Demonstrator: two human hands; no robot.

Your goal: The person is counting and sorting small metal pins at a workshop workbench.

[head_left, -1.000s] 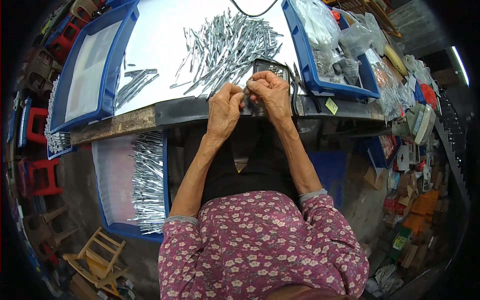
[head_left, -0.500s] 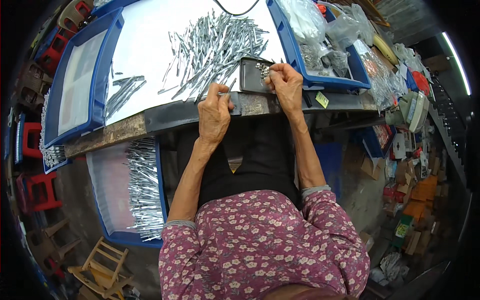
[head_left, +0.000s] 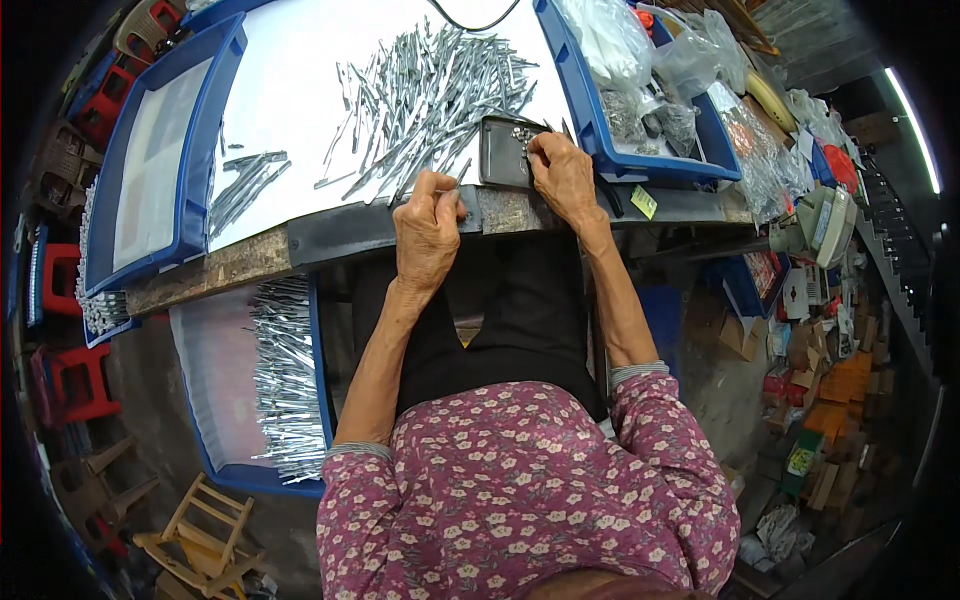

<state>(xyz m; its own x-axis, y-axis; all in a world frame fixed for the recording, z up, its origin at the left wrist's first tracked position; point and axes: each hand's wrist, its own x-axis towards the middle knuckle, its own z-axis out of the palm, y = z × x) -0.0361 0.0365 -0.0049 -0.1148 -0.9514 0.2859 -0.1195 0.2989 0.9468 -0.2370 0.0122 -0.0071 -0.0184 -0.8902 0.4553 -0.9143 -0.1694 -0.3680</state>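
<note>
At the table's front edge my left hand (head_left: 428, 225) is closed, thumb against curled fingers. A slim metal strip (head_left: 463, 170) rises from its fingertips; its lower end is hidden. My right hand (head_left: 566, 178) reaches over the right side of a small dark tray (head_left: 500, 160), fingers bent together among small silvery pieces (head_left: 521, 134). Whatever those fingertips pinch is too small to make out. Beyond both hands a large heap of slim metal strips (head_left: 430, 90) covers the white tabletop (head_left: 290, 110). Several more strips (head_left: 250, 185) form a smaller pile at the left.
Blue bins stand on the table at left (head_left: 190, 190) and right (head_left: 650, 165), the right one holding plastic bags (head_left: 610, 45). Below the table at left, another blue bin (head_left: 240, 475) holds many metal strips. A yellow label (head_left: 643, 202) lies at the front edge.
My right hand has shifted slightly left and its fingertips have gone in among the silvery pieces in the tray. My left hand has stayed almost where it was.
</note>
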